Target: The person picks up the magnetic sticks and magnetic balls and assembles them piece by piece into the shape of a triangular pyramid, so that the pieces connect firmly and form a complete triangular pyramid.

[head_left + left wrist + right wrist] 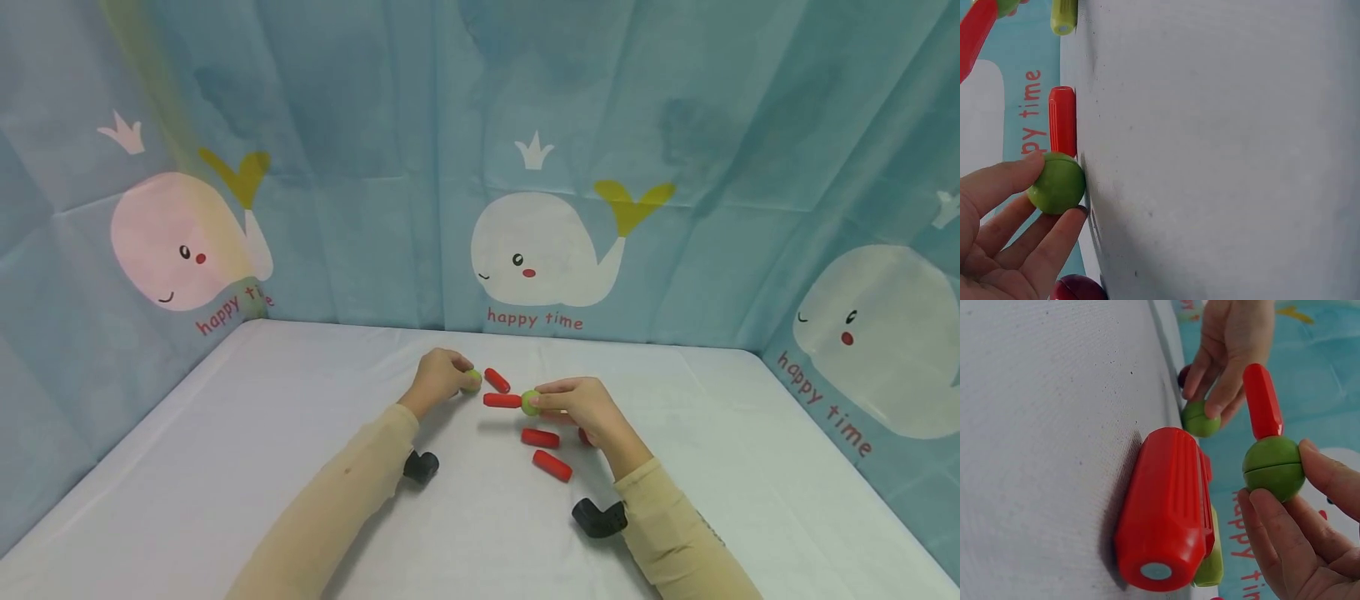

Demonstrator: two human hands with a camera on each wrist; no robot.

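Head cam: I've got the right hand (588,406) pinching a green ball (530,402) above the table (262,392), one red stick (502,401) already on it. The left hand (441,383) has a second green ball (473,381). Loose red sticks (541,437) lie around, so early days, I'd say.

Left wrist: thumb and fingers pinch that second green ball low; touching the table or not, hard to say.

Right wrist: one join looks done, the other ball looks bare.
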